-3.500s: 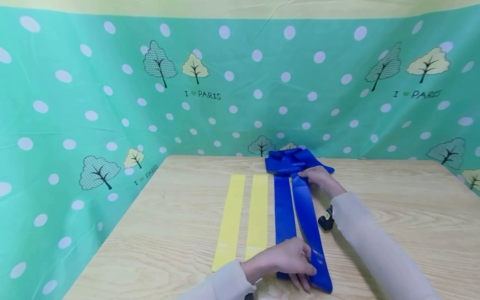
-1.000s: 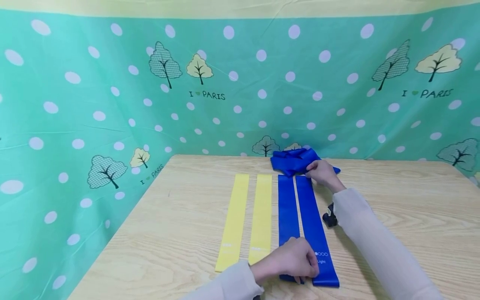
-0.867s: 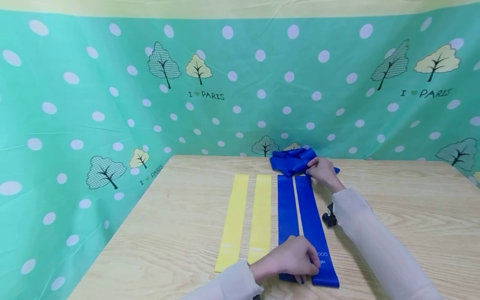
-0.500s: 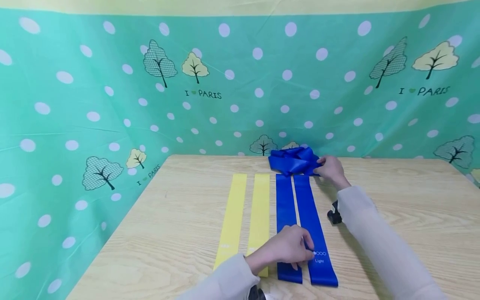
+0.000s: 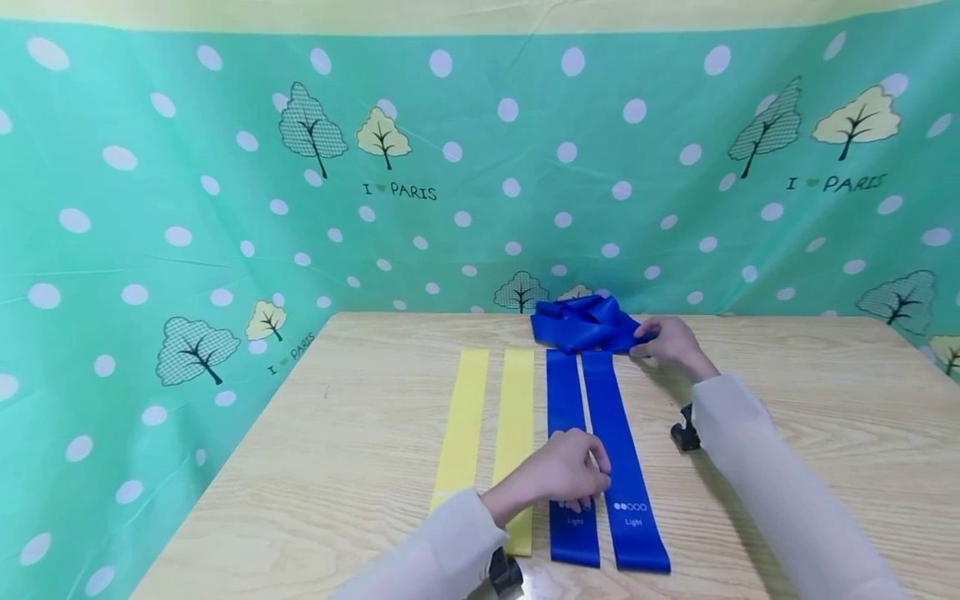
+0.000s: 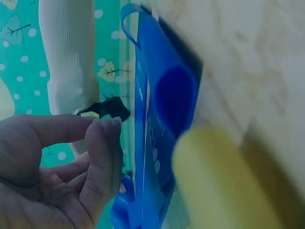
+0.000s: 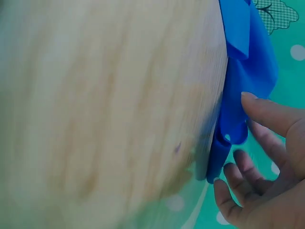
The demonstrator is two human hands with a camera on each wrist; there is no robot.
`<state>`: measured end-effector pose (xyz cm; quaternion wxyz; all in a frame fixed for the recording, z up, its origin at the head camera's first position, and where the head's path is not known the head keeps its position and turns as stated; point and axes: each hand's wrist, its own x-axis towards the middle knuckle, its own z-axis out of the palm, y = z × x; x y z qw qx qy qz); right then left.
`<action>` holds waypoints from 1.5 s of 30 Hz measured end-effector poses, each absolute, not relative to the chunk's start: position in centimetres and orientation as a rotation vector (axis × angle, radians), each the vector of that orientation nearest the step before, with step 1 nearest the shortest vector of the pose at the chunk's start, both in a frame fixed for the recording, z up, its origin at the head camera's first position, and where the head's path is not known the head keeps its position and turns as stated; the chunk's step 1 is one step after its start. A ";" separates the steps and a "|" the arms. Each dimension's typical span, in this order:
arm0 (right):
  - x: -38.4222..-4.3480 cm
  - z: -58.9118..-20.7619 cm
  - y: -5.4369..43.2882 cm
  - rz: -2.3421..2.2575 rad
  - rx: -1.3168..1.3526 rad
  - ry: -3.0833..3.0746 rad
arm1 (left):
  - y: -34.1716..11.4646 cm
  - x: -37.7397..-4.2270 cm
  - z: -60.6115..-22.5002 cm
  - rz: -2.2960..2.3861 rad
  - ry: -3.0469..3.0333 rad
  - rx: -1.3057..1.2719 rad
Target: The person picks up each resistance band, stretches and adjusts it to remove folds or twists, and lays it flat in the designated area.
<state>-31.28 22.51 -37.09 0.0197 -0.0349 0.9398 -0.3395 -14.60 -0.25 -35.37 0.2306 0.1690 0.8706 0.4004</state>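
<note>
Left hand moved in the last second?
Yes: in the head view, the left hand has moved forward and slightly left, judged against the right-hand yellow band.

Two hands, two yellow strips, two flat blue strips and one bunched blue heap share a single wooden bench

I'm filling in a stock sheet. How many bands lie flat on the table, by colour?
Flat yellow bands: 2
Flat blue bands: 2
Total: 4, leaving out the crumpled blue pile, whose bands can't be counted.
</note>
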 end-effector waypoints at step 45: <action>-30.2 -29.8 18.4 -1.843 -0.201 2.414 | -0.9 -22.4 -32.7 1.339 2.644 0.427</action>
